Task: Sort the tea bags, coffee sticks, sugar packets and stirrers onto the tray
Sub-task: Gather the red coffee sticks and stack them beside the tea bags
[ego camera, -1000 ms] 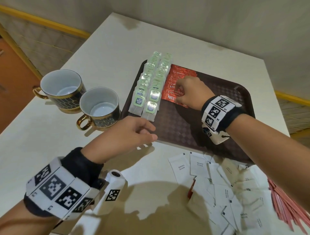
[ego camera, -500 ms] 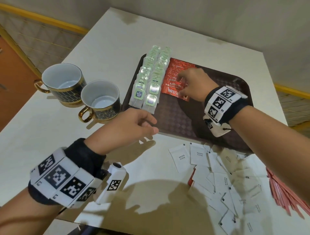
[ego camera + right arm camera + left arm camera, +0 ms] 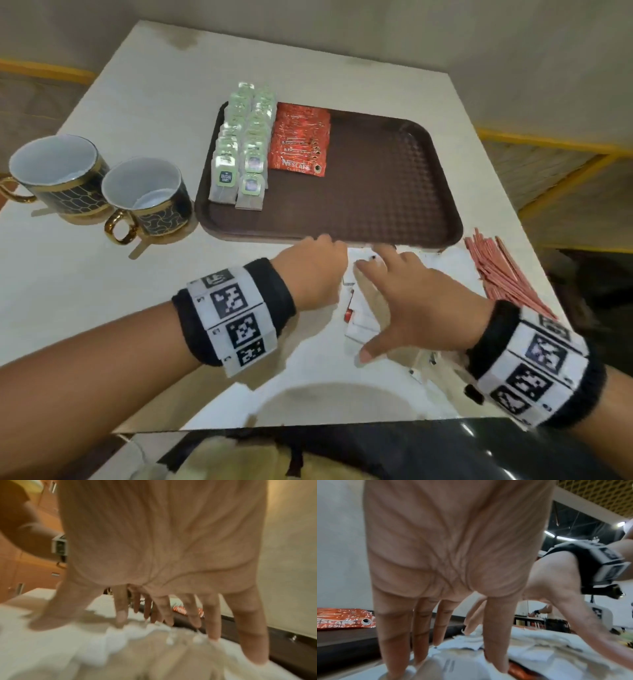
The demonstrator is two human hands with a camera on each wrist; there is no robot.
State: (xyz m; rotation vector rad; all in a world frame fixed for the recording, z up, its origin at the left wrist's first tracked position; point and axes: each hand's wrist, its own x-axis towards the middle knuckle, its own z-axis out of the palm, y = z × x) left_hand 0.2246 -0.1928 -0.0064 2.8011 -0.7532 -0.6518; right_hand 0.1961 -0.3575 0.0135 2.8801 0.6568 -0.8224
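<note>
Both hands, left hand (image 3: 310,270) and right hand (image 3: 416,301), pressed spread-fingered on sugar packets (image 3: 359,325), seemingly gripping none; 2 groups sat on my tray (image 3: 394,192), stirrers (image 3: 503,274) remained.

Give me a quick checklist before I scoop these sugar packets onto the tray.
1. Free space on the tray right of the coffee sticks: ok.
2. Tea bags in neat rows at the tray's left: ok.
3. Left hand and right hand both on the sugar packets, fingers spread: ok.
4. Only sugar in the pile: not ok, something red lies among the packets.
5. All packets gathered: cannot tell, hands cover them.
6. Stirrers clear of the hands: ok.
</note>
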